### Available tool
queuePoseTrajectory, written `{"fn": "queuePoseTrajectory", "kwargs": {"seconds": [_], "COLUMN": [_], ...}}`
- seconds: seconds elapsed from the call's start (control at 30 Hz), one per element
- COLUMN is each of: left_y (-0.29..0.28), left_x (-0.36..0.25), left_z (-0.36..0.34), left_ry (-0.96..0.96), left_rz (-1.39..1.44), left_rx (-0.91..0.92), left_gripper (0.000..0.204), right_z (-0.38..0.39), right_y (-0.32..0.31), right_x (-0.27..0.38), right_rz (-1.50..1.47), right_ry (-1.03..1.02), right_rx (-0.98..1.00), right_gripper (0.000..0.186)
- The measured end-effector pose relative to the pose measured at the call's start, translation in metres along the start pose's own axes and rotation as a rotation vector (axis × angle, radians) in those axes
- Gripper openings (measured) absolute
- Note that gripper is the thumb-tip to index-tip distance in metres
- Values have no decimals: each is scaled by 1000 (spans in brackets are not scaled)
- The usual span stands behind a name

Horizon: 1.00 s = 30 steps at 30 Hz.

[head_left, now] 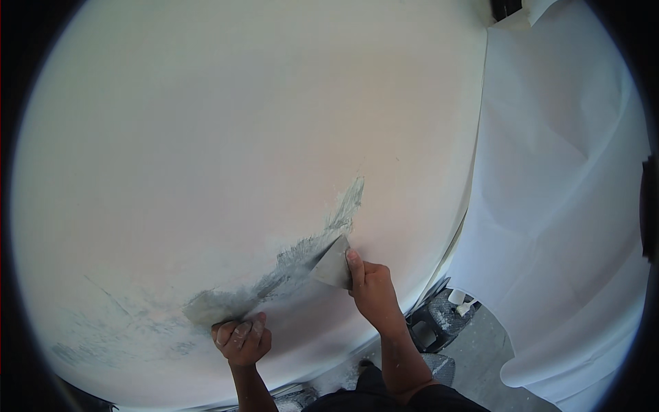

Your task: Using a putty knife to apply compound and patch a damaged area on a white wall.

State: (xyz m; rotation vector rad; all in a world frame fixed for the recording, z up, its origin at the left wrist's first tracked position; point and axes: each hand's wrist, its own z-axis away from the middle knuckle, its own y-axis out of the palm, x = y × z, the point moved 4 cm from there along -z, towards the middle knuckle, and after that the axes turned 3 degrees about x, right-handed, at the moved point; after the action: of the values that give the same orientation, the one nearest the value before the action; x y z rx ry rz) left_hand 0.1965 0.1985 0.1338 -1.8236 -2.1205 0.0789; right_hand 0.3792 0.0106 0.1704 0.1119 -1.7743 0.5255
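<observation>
Faint grey scuffs [123,323] mark the pale panel [274,117] out to the left of the left grip [241,341]. That grip is clamped, fingers curled, on the near edge of a flat greyish blade [204,309], which lies just ahead and slightly left of it, close against the panel; its far outline blends into the smear. It looks light and fairly stiff, and its near edge seems the place to hold it. Between the two grips, and reaching ahead of them, runs a ragged grey streak [295,255], probably soft, pasty filler that could turn the blades slippery. Just left of the right grip [373,288] is a squarish grey spreader [333,266], its upper corner at the streak. The right grip is closed on the spreader's right edge, with the thumb along the visible face. The spreader is likely thin, light and springy, so a hold well back from the far edge should suit it. Right of the right grip, well apart, hangs a white sheet [556,192], probably soft and easily creased
</observation>
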Motion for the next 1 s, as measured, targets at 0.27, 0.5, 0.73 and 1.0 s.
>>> {"fn": "queuePoseTrajectory", "kwargs": {"seconds": [0.27, 0.5, 0.73, 1.0], "left_y": [1, 3, -1, 1], "left_x": [-1, 0, -3, -2], "left_z": [0, -1, -1, -2], "left_ry": [-3, 14, 6, 4], "left_rz": [60, 22, 1, 1], "left_rx": [0, -9, -19, -12], "left_gripper": [23, 22, 21, 23], "right_z": [-8, -8, 5, 0], "right_y": [-8, -7, 2, -1], "right_x": [7, 4, 2, -7], "right_rz": [-38, 5, 46, 54], "right_ry": [63, 25, 22, -12], "right_rx": [7, -3, -26, -15], "right_gripper": [67, 69, 68, 65]}}
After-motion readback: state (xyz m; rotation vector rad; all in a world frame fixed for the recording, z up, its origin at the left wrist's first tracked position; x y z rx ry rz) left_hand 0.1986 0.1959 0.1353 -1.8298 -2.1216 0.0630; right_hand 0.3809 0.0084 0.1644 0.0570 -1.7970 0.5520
